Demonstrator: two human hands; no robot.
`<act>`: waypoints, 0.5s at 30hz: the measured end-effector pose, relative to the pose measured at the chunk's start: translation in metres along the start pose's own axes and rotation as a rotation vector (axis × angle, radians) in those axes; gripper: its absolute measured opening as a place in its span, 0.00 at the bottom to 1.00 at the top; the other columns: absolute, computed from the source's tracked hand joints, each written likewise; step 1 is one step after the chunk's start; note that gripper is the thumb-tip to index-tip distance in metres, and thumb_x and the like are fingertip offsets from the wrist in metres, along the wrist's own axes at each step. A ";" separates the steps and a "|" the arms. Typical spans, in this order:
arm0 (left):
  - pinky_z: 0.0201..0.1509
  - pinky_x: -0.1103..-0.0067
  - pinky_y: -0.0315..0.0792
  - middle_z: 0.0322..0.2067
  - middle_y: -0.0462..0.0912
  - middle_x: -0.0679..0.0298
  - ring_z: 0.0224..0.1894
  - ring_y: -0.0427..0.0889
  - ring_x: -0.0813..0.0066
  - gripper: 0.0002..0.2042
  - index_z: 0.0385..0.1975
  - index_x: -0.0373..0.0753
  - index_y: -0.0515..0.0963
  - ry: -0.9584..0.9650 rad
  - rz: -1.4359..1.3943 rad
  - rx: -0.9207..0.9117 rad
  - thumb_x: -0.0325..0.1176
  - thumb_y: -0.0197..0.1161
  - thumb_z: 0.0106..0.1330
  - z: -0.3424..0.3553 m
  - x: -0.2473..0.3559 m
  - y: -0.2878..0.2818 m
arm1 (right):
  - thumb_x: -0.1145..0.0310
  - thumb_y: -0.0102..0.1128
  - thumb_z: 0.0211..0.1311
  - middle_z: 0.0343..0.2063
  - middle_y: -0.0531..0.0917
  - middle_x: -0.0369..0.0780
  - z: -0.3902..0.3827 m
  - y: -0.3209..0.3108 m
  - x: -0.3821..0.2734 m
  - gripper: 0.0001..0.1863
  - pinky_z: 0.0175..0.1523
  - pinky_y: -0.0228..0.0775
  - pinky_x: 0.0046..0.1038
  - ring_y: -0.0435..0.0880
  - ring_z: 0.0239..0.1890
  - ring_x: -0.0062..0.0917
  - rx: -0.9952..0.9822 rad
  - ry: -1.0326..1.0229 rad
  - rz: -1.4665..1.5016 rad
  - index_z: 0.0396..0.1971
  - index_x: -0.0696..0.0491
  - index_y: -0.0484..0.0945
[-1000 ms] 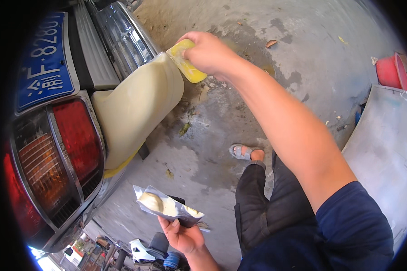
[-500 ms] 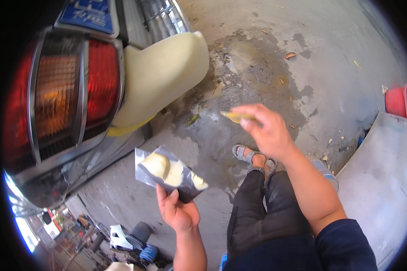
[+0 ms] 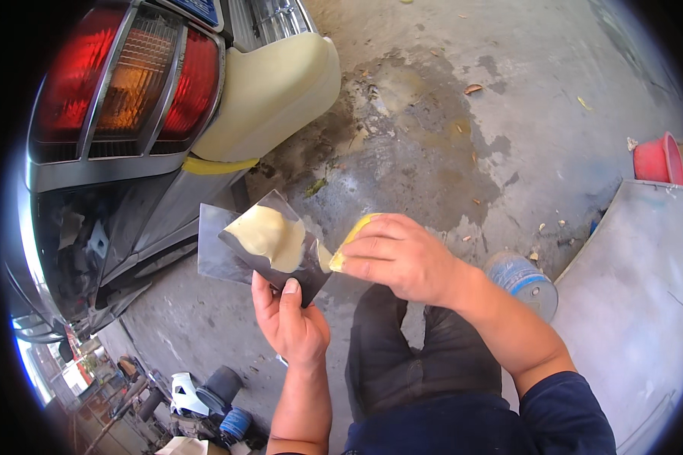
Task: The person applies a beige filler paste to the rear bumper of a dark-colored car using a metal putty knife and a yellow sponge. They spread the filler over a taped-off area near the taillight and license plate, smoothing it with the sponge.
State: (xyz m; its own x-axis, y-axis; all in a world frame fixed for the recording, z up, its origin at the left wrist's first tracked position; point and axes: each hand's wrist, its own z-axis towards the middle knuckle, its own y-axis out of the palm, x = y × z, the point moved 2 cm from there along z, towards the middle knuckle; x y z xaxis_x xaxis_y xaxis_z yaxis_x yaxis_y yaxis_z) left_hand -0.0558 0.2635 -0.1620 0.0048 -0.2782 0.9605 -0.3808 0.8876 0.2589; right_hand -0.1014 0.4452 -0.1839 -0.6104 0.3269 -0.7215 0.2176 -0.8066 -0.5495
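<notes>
My left hand is closed on the lower edge of a dark flat mixing board, thumb on top. A thick mound of cream-coloured body filler lies on the board, with a smaller smear near its right edge. My right hand pinches a yellow spreader, its lower end against that smear. Beyond the board is the car's bumper corner, coated in the same cream tone, with a yellow strip along its underside.
The red and amber tail light sits left of the bumper. A paint-marked drum stands by my right forearm, beside a pale panel and a red bucket. Parts and tubs crowd the lower left. Wet patches mark the concrete floor.
My right hand has come down and left, bringing the spreader from above the floor to the board's right edge. The board has tilted and risen slightly in view; the view has shifted.
</notes>
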 end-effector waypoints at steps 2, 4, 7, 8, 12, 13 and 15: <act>0.67 0.70 0.62 0.58 0.72 0.54 0.60 0.70 0.67 0.23 0.63 0.28 0.62 0.112 0.119 0.006 0.17 0.47 0.66 0.000 0.004 -0.018 | 0.76 0.60 0.52 0.41 0.83 0.36 -0.010 0.006 0.011 0.11 0.55 0.71 0.35 0.79 0.46 0.34 -0.039 0.101 0.138 0.37 0.51 0.83; 0.66 0.71 0.62 0.57 0.73 0.54 0.59 0.71 0.67 0.22 0.61 0.28 0.65 0.266 0.153 0.044 0.17 0.49 0.65 0.009 0.012 -0.041 | 0.78 0.55 0.61 0.42 0.83 0.37 -0.010 0.009 0.019 0.12 0.55 0.71 0.32 0.79 0.48 0.29 0.046 0.438 0.577 0.45 0.54 0.79; 0.66 0.72 0.62 0.57 0.73 0.54 0.58 0.71 0.68 0.22 0.60 0.28 0.65 0.191 0.150 -0.001 0.18 0.48 0.65 0.026 0.009 -0.065 | 0.74 0.53 0.69 0.45 0.80 0.37 -0.015 0.027 0.042 0.16 0.56 0.71 0.28 0.78 0.50 0.21 0.286 0.764 1.199 0.55 0.57 0.70; 0.66 0.72 0.62 0.57 0.73 0.54 0.58 0.71 0.68 0.22 0.60 0.28 0.66 0.136 0.150 -0.025 0.18 0.48 0.65 0.033 0.006 -0.075 | 0.74 0.53 0.68 0.46 0.80 0.37 -0.014 0.038 0.053 0.16 0.56 0.71 0.28 0.78 0.50 0.22 0.366 0.767 1.303 0.55 0.56 0.70; 0.64 0.73 0.62 0.56 0.73 0.56 0.56 0.72 0.67 0.22 0.59 0.27 0.67 -0.048 0.267 -0.105 0.20 0.50 0.63 0.049 -0.022 -0.135 | 0.75 0.56 0.65 0.47 0.78 0.37 0.002 0.069 0.089 0.18 0.57 0.72 0.32 0.79 0.50 0.24 0.607 0.775 1.520 0.55 0.55 0.69; 0.63 0.74 0.63 0.54 0.73 0.56 0.54 0.72 0.67 0.21 0.57 0.27 0.68 -0.111 0.342 -0.164 0.21 0.51 0.62 0.054 -0.028 -0.148 | 0.76 0.56 0.65 0.47 0.78 0.37 0.006 0.078 0.101 0.19 0.57 0.72 0.32 0.79 0.50 0.24 0.639 0.772 1.500 0.55 0.55 0.69; 0.59 0.75 0.65 0.50 0.74 0.57 0.52 0.73 0.68 0.19 0.55 0.26 0.70 -0.215 0.534 -0.243 0.22 0.53 0.62 0.061 -0.035 -0.177 | 0.77 0.57 0.62 0.46 0.79 0.38 0.019 0.089 0.123 0.19 0.55 0.73 0.31 0.79 0.49 0.25 0.712 0.758 1.463 0.54 0.55 0.70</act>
State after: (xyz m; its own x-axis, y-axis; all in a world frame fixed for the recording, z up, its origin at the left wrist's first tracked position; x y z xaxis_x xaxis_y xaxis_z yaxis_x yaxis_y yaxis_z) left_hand -0.0453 0.0938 -0.2476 -0.3243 0.1816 0.9284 -0.0580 0.9757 -0.2112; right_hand -0.1719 0.4040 -0.3133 0.2487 -0.8076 -0.5347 -0.2559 -0.5873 0.7679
